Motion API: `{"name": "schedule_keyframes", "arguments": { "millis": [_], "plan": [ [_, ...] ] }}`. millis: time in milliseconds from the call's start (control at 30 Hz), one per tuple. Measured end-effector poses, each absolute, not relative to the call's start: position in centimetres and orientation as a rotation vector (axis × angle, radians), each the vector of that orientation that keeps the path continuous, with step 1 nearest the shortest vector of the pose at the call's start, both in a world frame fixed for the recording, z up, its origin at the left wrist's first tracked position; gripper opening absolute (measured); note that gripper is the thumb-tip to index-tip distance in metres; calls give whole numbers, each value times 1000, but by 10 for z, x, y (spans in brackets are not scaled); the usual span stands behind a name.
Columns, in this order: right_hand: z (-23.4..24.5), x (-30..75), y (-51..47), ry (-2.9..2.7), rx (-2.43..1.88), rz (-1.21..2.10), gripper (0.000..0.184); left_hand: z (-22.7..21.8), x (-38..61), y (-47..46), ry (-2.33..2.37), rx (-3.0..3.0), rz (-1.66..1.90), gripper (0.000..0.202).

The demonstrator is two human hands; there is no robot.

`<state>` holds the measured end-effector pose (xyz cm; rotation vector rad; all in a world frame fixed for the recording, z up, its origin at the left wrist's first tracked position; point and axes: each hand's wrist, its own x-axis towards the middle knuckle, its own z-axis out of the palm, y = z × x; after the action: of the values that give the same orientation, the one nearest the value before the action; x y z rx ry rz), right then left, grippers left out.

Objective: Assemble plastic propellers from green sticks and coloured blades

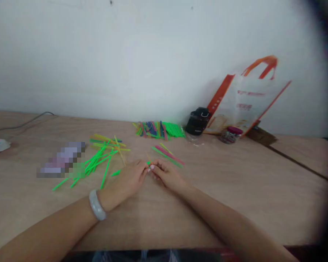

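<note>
Fingertips [143, 168] of the left hand [128, 179] and the right hand [166, 175] are drawn nearly closed and meet just above the table around a thin plastic stick [148, 158]. Whether either hand grips it cannot be determined. Closing from both sides would likely steady so slender a piece. A short green stick [115, 173] lies just left of the left hand, whose wrist carries a pale bangle [97, 205]. Far and slightly right of the hands, pink and green sticks [167, 155] lie roughly parallel, apparently set together on purpose. Left of the hands, a heap of neon green and yellow sticks [104, 159] lies crossed and unordered. Farther back on the wooden table [218, 189], a tight row of multicoloured sticks [158, 130] is packed side by side. To its right stand a black cylindrical container [198, 121], a small jar with a red lid [231, 134] and a printed bag with orange handles [243, 102], propped against the wall.
</note>
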<state>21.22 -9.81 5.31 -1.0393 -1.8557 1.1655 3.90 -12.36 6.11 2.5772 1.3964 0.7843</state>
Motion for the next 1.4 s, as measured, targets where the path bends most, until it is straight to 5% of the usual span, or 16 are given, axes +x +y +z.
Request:
{"name": "schedule_keyframes", "arguments": {
  "millis": [467, 600, 767, 933, 1400],
  "plan": [
    [49, 215, -89, -1619, -937, 1316, 31, 67, 33, -114, 1216, 1853, 751, 31],
    [55, 238, -68, -1460, -1090, 1031, 33, 58, 28, -113, 1244, 1757, 647, 36],
    [51, 249, -58, -1963, -1343, 306, 24, 46, 34, -111, 1269, 2265, 827, 25],
    [42, 243, -62, -2220, -1597, -96, 28, 27, 33, -107, 1237, 2646, 839, 46],
    [39, 250, -55, -2290, -1638, -230, 29, 28, 26, -95, 1282, 2713, 804, 39]
  ]
}}
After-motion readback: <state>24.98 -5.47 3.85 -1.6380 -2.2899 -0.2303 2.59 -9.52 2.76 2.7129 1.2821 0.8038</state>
